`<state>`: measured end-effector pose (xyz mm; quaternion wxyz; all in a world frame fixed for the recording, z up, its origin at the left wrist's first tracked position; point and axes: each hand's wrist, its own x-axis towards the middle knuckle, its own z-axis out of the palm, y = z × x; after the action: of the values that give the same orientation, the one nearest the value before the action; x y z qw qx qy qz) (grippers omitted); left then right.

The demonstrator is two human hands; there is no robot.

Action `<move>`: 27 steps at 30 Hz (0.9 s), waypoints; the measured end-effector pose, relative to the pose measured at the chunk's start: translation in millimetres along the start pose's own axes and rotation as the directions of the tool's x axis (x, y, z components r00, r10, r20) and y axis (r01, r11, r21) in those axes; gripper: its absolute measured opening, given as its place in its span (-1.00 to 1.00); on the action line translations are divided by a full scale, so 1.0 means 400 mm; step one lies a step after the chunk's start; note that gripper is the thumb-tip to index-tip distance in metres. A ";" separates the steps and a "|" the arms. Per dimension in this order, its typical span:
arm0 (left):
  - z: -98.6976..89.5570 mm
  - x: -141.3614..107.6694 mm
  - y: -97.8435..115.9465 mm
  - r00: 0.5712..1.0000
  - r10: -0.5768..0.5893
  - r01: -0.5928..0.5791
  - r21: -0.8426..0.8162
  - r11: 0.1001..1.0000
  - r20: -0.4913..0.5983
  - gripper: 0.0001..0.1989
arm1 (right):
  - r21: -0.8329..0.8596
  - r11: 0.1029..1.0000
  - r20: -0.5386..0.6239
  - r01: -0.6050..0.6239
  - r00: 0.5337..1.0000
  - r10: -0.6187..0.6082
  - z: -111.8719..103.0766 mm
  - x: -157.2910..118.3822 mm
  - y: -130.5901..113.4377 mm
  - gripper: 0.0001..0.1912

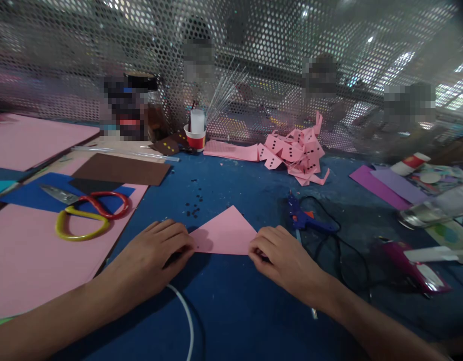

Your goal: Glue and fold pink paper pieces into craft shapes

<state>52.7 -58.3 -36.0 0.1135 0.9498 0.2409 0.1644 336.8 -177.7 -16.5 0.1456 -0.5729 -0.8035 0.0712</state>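
A pink sheet of paper folded into a triangle [226,231] lies on the blue tabletop, its peak pointing away from me. My left hand [162,253] has its fingers closed on the left corner. At the right corner, my right hand [278,253] pinches the paper in the same way. The paper's two lower corners are hidden under my fingers. Small black paper squares [194,204] are scattered just beyond the left hand. A blue glue gun [308,220] with a black cord rests past the right hand.
Scissors with red and yellow handles [83,215] lie on blue and pink sheets at the left. Folded pink paper shapes with black squares [295,153] are heaped at the back. A red and white cup [195,139] stands beside a pink strip stack [230,151]. A white cable [186,311] runs nearby.
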 end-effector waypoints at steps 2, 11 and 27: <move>-0.006 0.005 0.007 0.998 -0.045 0.046 -0.025 0.999 0.036 -0.76 | 0.014 0.998 0.035 -0.054 0.998 0.053 -0.005 0.002 -0.004 -0.88; -0.007 0.017 0.001 0.988 -0.146 0.148 -0.053 0.988 0.048 -0.81 | 0.084 0.978 0.067 -0.191 0.980 0.186 0.003 0.000 0.002 -0.89; 0.010 0.003 0.000 0.996 0.090 -0.091 -0.033 0.995 -0.028 -0.68 | 0.011 0.987 0.004 -0.159 0.987 0.159 0.004 -0.002 0.003 -0.93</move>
<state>55.2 -58.0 -39.2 0.1192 0.9554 0.1963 0.1859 337.6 -178.0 -18.7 0.1415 -0.6340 -0.7552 0.0881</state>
